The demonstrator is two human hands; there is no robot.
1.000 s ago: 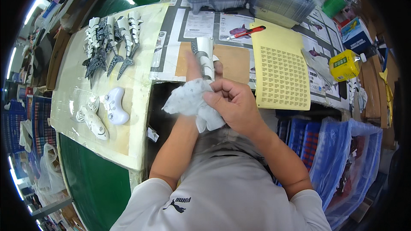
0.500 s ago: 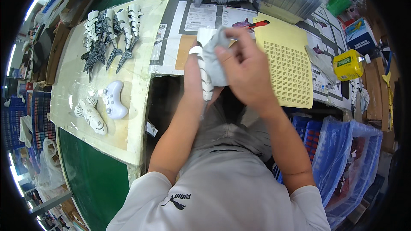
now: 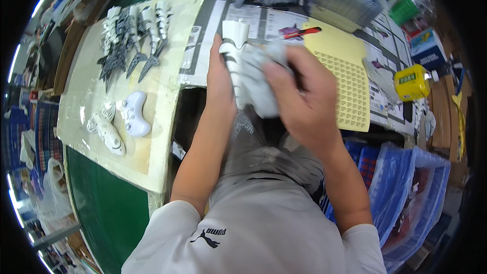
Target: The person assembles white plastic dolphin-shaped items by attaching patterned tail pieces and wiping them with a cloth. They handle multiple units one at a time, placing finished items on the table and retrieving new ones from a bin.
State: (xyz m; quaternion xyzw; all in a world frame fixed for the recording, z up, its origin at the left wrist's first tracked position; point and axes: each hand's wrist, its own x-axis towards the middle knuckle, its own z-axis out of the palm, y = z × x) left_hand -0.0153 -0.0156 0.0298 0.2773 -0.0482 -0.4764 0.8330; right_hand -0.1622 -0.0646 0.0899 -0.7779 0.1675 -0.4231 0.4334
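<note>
My left hand [image 3: 219, 73] is closed around a white segmented toy tail [image 3: 235, 30] with black stripes, held upright over the table's front edge. Below the hand, a dark fin with a pale net pattern [image 3: 244, 122] shows at the tail's lower end. My right hand [image 3: 310, 94] grips a crumpled light grey cloth [image 3: 259, 83], pressed against the tail's right side; this hand is a little blurred. To the left lie several similar toy tails [image 3: 134, 35] with patterned fins, a white game-style controller [image 3: 135, 114] and a white toy body [image 3: 109, 134].
A yellow label sheet [image 3: 347, 76] lies right of my hands, with a red and black cutter [image 3: 303, 33] at its far edge. Clear plastic trays [image 3: 340, 0] are stacked behind. A yellow bottle [image 3: 412, 82] stands right; below is a plastic-lined blue crate [image 3: 406, 193].
The tail has shifted slightly left and now shows more of its wide upper end. My right hand and the cloth have moved right and down along it.
</note>
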